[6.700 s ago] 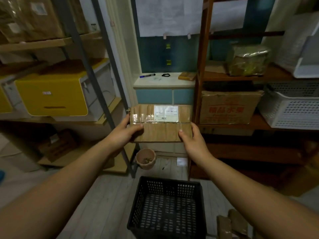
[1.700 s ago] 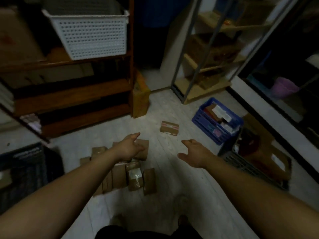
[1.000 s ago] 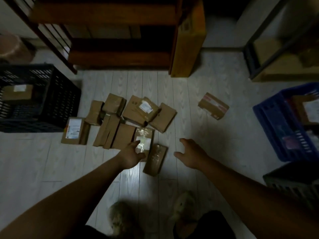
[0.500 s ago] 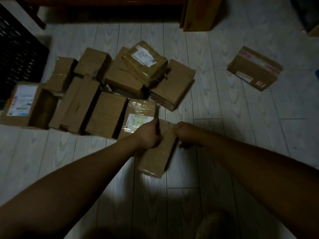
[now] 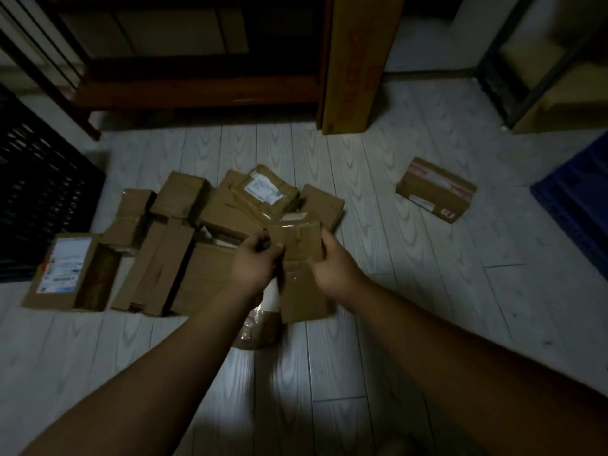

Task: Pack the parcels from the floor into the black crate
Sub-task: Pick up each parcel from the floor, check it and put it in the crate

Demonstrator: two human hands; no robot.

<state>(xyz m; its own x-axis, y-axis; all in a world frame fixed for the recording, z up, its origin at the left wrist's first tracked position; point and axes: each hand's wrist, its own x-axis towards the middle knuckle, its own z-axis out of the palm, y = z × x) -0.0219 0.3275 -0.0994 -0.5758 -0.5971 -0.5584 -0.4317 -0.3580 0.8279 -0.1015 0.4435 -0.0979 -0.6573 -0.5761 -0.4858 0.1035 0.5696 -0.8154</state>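
Presently, the black crate (image 5: 39,192) stands left of the parcel pile (image 5: 184,232) on the floor (image 5: 411,291). Over the pile's right edge, the left hand (image 5: 255,263) and right hand (image 5: 335,263) hold one brown parcel (image 5: 301,251), fingers (image 5: 265,241) curled around its two sides. A lone parcel (image 5: 434,189) lies well right of the pile.

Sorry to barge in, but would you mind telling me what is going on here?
A person is packing parcels. Their left hand and right hand grip one brown taped parcel at the near edge of the pile of parcels on the floor. The black crate stands to the left of the pile. A lone parcel lies off to the right.
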